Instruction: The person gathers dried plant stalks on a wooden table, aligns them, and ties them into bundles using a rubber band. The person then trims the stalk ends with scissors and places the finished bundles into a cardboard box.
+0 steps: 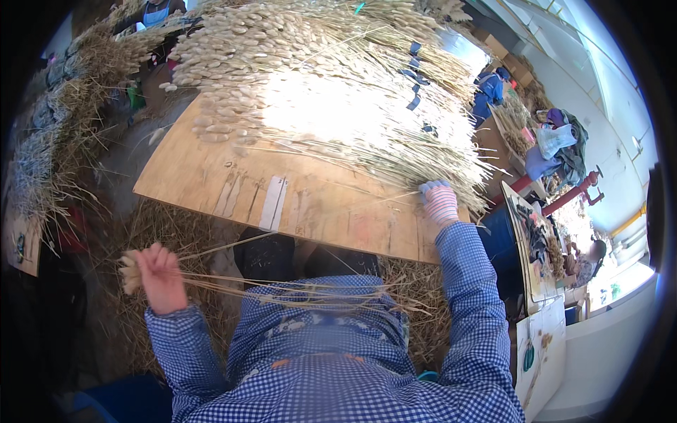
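Note:
My left hand (161, 277), bare, is closed around a small bunch of dried bunny-tail grass (130, 272), just below its fluffy heads. The thin stems of this bunch stretch right, across the front of my blue checked smock (317, 328). On the right of the wooden board (211, 185), my right hand (440, 202) wears a striped knitted glove. Its fingertips pinch a thin dried grass stem (389, 200) that runs left over the board. Close beyond that hand lies a large heap of bunny-tail grass (232, 63), heads to the left and cut stem ends to the right.
Dark strips (415, 76) lie across the heap. Loose straw (418, 317) covers the floor beneath the board. A blue drum (500, 254) and a side table (534, 254) stand at right, near a red pipe (576, 190). Other people (489, 92) are farther off.

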The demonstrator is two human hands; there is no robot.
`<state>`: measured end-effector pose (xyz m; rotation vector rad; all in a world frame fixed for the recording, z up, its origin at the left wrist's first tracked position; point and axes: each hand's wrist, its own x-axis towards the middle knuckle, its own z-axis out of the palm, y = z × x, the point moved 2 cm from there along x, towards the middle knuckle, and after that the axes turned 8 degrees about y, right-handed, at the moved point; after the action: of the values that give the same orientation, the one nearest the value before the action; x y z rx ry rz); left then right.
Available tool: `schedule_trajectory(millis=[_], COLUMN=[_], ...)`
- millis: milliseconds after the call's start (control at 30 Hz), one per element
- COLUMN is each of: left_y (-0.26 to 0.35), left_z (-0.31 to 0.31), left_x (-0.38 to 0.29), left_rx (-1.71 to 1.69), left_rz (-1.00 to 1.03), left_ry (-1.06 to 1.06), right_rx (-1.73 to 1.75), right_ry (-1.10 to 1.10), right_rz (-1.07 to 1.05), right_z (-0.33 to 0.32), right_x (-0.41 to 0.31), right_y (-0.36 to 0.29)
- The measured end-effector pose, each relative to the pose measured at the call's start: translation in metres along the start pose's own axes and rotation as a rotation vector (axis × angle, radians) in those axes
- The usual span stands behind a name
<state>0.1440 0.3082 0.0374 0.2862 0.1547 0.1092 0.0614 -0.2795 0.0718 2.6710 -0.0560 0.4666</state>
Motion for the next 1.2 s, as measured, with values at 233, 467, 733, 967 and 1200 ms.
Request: schedule_trajectory(millis=[233, 467, 733, 967, 1200], left_y=[0.119, 0.116, 0.073, 0.039, -0.016], left_z=[-0.050, 0.003, 0.213, 0.272, 0.146], left_x=[0.042, 0.056, 0.015, -0.021, 0.028], left_rx=[-0.056, -0.023, 0.087, 0.079, 0.256], left_rz=[0.029, -0.137, -0.176, -0.061, -0.277], left_ry=[-0.025, -0.318, -0.802, -0.923, -0.408], right_rx=[-0.017, 0.046, 1.273, 1.019, 1.058], right_ry=[-0.196, -0.313, 0.154, 0.393, -0.583], right_rz=[0.347, 0.479, -0.255, -0.697, 0.051], right_z=[-0.004, -0.119, -0.286, -0.313, -0.214], right_x=[-0.028, 0.014, 0.104, 0.099, -0.009], right_y=[0.056, 0.024, -0.169, -0.259, -0.131])
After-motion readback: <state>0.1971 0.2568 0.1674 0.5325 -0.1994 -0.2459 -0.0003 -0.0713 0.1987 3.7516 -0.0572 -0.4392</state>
